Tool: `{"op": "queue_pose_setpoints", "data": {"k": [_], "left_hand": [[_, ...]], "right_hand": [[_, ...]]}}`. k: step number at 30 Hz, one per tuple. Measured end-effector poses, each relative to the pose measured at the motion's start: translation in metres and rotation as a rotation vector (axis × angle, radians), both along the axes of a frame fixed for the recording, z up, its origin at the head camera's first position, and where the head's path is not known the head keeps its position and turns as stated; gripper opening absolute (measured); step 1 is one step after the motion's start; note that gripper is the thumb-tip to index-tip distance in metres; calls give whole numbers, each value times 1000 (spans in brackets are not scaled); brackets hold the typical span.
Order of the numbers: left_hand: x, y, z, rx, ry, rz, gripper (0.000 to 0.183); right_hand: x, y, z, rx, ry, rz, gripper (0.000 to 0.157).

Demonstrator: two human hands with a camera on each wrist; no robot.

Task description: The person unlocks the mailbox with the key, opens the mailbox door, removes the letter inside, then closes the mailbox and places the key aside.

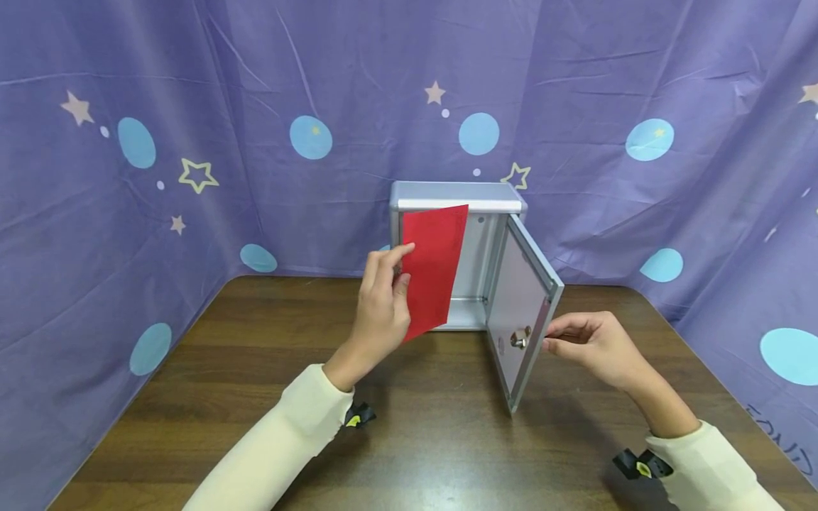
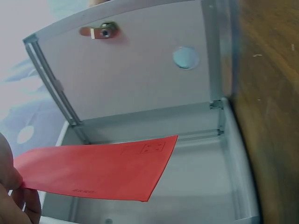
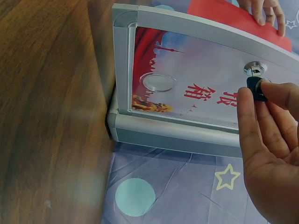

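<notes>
Envelope (image 1: 436, 266) before box (image 1: 456, 190), door (image 1: 520, 298) right

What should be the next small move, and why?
Perhaps steady the open door with the right hand, which pinches the key: the left hand holds the red envelope at the grey box's opening, where a swing could catch it.

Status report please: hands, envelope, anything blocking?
Left hand pinches red envelope at box. Right hand pinches dark key by lock. Door open, nothing visibly blocking.

Red envelope (image 1: 433, 273), flat, nearly upright, slightly tilted, hides nine-o'clock side of opening of silver box (image 1: 456, 190). Box door (image 1: 520, 309) open, pointing toward five o'clock. Dark-headed key (image 3: 253, 87) at door lock (image 3: 255, 68).
</notes>
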State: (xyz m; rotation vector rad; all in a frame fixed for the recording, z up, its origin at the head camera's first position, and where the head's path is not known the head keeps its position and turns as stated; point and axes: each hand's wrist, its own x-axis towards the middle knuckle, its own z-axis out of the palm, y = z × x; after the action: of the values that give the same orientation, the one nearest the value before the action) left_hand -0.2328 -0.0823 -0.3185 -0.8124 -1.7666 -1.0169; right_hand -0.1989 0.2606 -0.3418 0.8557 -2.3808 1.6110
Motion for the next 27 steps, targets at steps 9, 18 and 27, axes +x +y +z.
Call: {"op": "queue_pose_setpoints", "data": {"k": [9,18,27], "left_hand": [[16,-2,19,61,46,-20,39],[22,-26,41,155,67,29,37],[19,-59,58,268,45,89,40]], "right_hand": [[1,2,1,1,0,-3,12],[-2,2,1,6,-9,14,12],[-1,2,1,-2,-20,23,12]]}}
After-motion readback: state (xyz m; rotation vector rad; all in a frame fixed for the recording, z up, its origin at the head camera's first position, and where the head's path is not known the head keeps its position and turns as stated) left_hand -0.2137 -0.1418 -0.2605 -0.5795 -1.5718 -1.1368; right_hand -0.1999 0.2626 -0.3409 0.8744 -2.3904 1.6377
